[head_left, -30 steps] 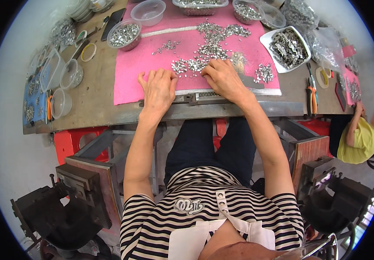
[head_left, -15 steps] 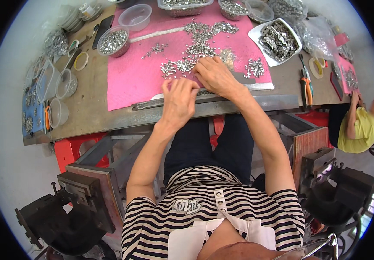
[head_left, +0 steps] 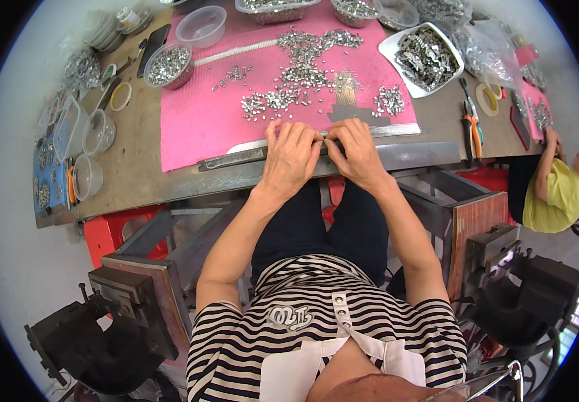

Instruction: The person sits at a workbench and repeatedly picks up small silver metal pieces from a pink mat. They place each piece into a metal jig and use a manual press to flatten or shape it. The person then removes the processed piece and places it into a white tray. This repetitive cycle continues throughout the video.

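My left hand (head_left: 289, 155) and my right hand (head_left: 358, 154) meet over a long narrow metal bar (head_left: 236, 159) at the table's near edge. Their fingertips are pinched close together. What lies between them is too small and covered to make out. Just beyond, small shiny silver metal pieces (head_left: 303, 74) lie scattered in heaps on a pink mat (head_left: 196, 127). A flat dark grey plate (head_left: 360, 115) lies on the mat past my right fingers, with a smaller heap of silver pieces (head_left: 389, 100) to its right.
A clear tub (head_left: 169, 65) of silver pieces stands at left, a white tray (head_left: 387, 48) of dark metal strips at right. Orange-handled pliers (head_left: 468, 134) lie right of the mat. Vises (head_left: 125, 315) flank me below. A person in yellow (head_left: 552, 194) sits far right.
My right hand has come back from the silver heap to the metal bar, beside my left hand. The left hand has shifted slightly right and nearer, fingertips now close to the right's.
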`<state>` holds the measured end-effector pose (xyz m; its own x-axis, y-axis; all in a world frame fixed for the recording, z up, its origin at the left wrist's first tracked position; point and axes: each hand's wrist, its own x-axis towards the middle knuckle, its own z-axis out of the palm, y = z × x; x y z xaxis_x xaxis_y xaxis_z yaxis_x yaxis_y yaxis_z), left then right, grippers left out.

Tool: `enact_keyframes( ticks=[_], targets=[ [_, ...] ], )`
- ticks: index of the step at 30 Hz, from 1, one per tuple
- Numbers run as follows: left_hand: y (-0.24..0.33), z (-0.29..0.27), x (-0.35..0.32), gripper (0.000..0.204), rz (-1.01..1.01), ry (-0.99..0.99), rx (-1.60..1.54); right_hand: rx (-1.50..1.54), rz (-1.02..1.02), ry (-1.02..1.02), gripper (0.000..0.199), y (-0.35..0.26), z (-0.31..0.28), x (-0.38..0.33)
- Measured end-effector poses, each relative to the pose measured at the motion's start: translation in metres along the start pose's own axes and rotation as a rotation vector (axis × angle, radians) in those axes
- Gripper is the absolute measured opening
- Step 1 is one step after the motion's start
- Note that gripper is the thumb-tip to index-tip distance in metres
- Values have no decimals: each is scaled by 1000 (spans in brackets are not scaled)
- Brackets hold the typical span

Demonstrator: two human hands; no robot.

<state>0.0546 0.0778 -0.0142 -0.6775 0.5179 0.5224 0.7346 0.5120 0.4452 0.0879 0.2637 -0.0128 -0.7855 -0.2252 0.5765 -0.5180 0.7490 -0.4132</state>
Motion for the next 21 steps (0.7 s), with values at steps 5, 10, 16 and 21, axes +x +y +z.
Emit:
enact_keyframes(
  ticks=[5, 10, 16, 21],
  targets=[
    [0, 1, -1, 15, -16, 5, -17, -64, -44, 5, 18, -1, 1, -4],
    [-8, -4, -2, 13, -17, 14, -74, -107, -96, 17, 20, 1, 0, -8],
    [-28, -14, 25, 10, -104, 104, 118, -78, -99, 34, 18, 2, -2, -7],
    [-55, 1, 44, 11, -70, 69, 200, 8, -23, 35, 14, 4, -4, 0]
  ],
)
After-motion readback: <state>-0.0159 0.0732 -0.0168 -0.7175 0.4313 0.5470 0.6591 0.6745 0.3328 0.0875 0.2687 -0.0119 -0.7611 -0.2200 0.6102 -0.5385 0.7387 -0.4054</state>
